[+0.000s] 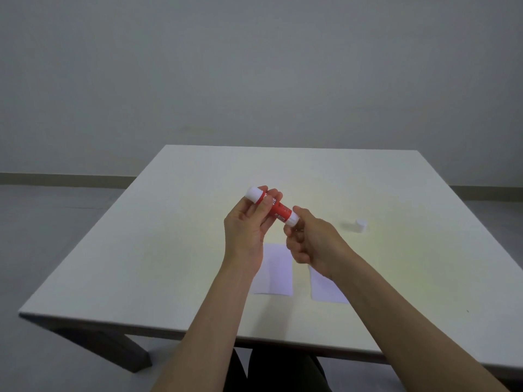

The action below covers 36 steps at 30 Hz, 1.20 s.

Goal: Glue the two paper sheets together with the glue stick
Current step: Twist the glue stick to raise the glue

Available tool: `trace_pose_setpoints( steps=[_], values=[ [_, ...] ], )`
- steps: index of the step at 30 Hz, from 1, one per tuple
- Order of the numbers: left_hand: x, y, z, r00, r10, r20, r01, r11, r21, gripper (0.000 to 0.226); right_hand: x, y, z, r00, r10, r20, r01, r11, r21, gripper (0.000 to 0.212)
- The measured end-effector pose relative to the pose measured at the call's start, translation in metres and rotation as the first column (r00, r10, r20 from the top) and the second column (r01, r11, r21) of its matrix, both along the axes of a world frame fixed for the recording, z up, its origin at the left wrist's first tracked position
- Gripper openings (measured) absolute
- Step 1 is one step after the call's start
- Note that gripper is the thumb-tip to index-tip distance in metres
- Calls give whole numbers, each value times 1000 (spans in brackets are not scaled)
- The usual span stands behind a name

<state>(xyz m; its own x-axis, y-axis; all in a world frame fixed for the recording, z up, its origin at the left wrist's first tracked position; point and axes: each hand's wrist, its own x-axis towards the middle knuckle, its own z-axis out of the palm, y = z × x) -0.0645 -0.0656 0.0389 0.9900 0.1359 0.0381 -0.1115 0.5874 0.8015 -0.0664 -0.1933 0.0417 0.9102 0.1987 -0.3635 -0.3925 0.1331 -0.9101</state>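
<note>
A red glue stick (278, 209) with white ends is held in the air above the table, tilted from upper left to lower right. My left hand (249, 230) grips its upper part near the white end. My right hand (311, 244) pinches the lower white end between thumb and fingers. Two small white paper sheets lie flat on the table below the hands: the left sheet (277, 271) and the right sheet (325, 290), side by side with a narrow gap. My arms cover part of each sheet.
The white table (169, 250) has its near edge close to my body and a dark leg at the lower left. A small white object (361, 225), possibly a cap, stands to the right of my hands. A plain grey wall is behind.
</note>
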Motion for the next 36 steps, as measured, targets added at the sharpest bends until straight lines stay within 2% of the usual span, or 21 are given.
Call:
trace_pose_setpoints(
  steps=[1, 3, 5, 6, 9, 11, 13, 15, 17, 20, 22, 24, 27, 29, 32, 34, 36],
  values=[
    [0, 0, 0, 1000, 2, 1, -2, 1000, 0, 15, -1, -1, -1, 995, -2, 104, 7, 999, -51, 41],
    [1, 0, -1, 1000, 12, -1, -12, 1000, -5, 15, -2, -1, -3, 953, -7, 302, 23, 999, -49, 26],
    [1, -2, 0, 1000, 11, 3, -11, 1000, -10, 15, -3, -3, -4, 932, -22, 361, 16, 1000, 19, 17],
    [1, -3, 0, 1000, 5, 5, -5, 1000, -8, 15, -3, -4, -4, 948, -27, 316, 3, 997, 77, 17],
    [0, -3, -4, 1000, -13, 16, 13, 999, 29, 14, -1, -4, 0, 1000, 9, 15, -12, 975, 223, 33],
    [-2, -3, -7, 999, -33, 39, 30, 996, 80, 15, -2, -4, 0, 994, 22, -110, -2, 985, 171, 46],
    [-4, -4, -9, 998, -48, 43, 44, 994, 101, 15, -2, -3, -3, 994, -6, -107, 12, 999, 53, 56],
    [-5, -6, -9, 998, -51, 30, 48, 996, 81, 15, -4, -2, -6, 999, -39, -13, 38, 997, -64, 61],
    [-4, -5, -7, 999, -36, 19, 35, 997, 68, 14, -5, -2, -7, 988, -48, 147, 65, 991, -113, 54],
    [-1, -2, -6, 1000, -7, 16, 6, 999, 41, 14, -10, -5, -7, 949, -63, 308, 56, 998, 33, 21],
    [0, -2, -4, 1000, -19, 25, 18, 999, 36, 14, -11, -7, -7, 965, -71, 253, 35, 989, 144, 18],
    [-1, -3, -4, 999, -32, 31, 30, 998, 56, 14, -10, -5, -6, 997, -58, 60, 43, 974, 222, 31],
    [-2, -4, -7, 997, -59, 43, 56, 996, 76, 15, -7, -1, -4, 974, -47, -223, 99, 969, 228, 46],
    [-3, -6, -9, 997, -72, 41, 70, 996, 47, 15, -6, -1, -6, 961, -62, -270, 117, 974, 193, 47],
    [-2, -7, -12, 996, -83, 38, 83, 997, 9, 15, -5, -2, -8, 978, -78, -193, 103, 987, 124, 48],
    [-1, -4, -15, 995, -91, 30, 92, 996, -6, 15, -4, -5, -9, 997, -45, -54, 51, 993, 102, 52],
    [1, 1, -18, 994, -108, 27, 106, 992, 75, 22, -3, -8, -7, 993, 27, 111, -43, 989, 142, 45]
  ],
)
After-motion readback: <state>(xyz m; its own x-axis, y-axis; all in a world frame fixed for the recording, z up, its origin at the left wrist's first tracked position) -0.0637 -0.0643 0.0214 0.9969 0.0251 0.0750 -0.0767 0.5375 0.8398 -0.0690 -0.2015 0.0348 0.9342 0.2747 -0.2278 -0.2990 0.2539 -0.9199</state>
